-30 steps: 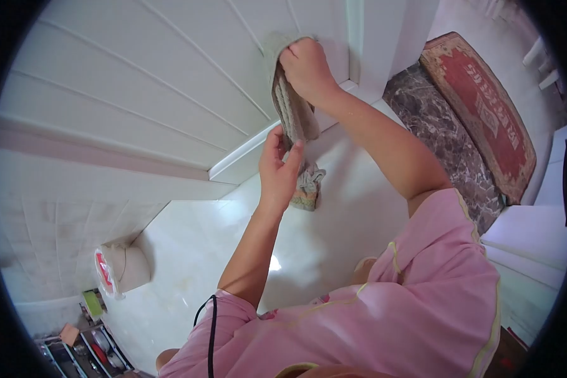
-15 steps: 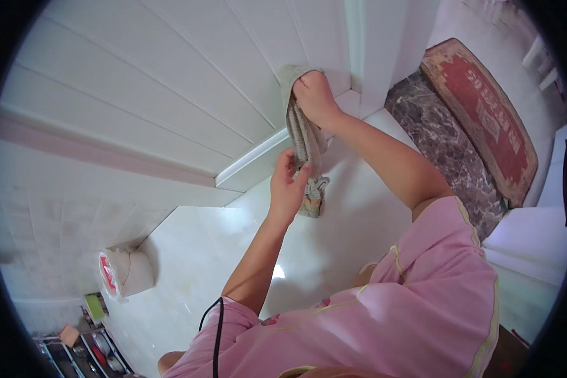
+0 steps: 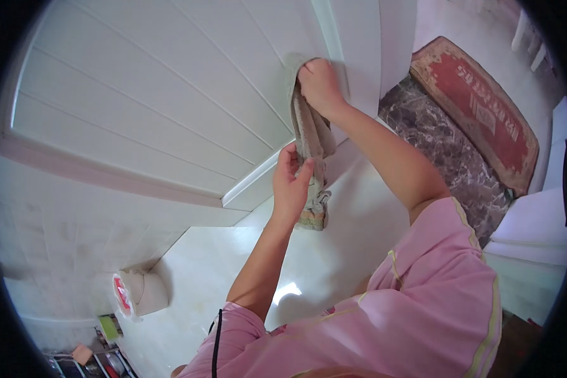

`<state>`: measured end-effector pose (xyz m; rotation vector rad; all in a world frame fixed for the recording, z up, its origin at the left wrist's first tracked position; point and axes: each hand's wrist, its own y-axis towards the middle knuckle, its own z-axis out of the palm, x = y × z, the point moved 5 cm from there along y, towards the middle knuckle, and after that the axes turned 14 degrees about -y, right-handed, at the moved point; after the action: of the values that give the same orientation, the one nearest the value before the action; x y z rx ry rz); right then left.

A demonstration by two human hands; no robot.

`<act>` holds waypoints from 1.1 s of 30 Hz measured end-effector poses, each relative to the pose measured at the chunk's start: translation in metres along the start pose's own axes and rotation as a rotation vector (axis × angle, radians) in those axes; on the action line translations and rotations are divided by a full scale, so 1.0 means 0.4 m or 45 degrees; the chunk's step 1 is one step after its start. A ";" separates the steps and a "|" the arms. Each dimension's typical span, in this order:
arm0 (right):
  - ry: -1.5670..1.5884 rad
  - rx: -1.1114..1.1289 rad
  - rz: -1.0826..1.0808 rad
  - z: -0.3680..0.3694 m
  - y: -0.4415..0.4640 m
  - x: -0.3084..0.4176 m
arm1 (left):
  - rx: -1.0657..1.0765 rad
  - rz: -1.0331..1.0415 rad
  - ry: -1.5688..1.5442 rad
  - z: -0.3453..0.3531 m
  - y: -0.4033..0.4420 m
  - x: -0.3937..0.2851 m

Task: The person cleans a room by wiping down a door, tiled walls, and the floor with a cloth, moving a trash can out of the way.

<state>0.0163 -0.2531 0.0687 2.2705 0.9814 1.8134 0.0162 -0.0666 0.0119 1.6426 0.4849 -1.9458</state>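
A long grey-beige cloth (image 3: 312,129) hangs in folds in front of a white grooved door (image 3: 170,82). Its top end is bunched in my right hand (image 3: 319,82), whose fingers are closed round it near the door surface. My left hand (image 3: 291,186) is lower down, beside the cloth's hanging part, with thumb and fingers apart; whether they touch the cloth is not clear. Below, the cloth's crumpled lower part (image 3: 313,217), with a patterned, orange-tinted end, shows against the pale floor.
A white bucket (image 3: 146,293) stands on the glossy floor (image 3: 214,271) at lower left, near a rack (image 3: 101,362) of kitchen items. A red mat (image 3: 479,107) lies beside dark marbled stone (image 3: 441,145) on the right. The door frame (image 3: 359,50) rises near my right hand.
Both hands and the cloth are lower in view than a second ago, and slightly further right. The view has also shifted, with the bucket now lower and further right.
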 end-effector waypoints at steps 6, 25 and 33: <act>-0.031 -0.042 -0.063 -0.023 0.022 0.071 | -0.052 0.050 -0.039 0.013 0.002 -0.047; -0.083 -0.086 -0.078 -0.029 0.013 0.085 | 0.000 0.081 -0.034 0.009 -0.022 -0.033; -0.263 -0.020 -0.094 0.015 -0.042 -0.071 | 0.007 -0.081 0.012 -0.069 -0.037 0.026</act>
<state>0.0119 -0.2525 0.0356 2.3212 0.9961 1.5167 0.0274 -0.0403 -0.0046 1.6590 0.5421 -1.9872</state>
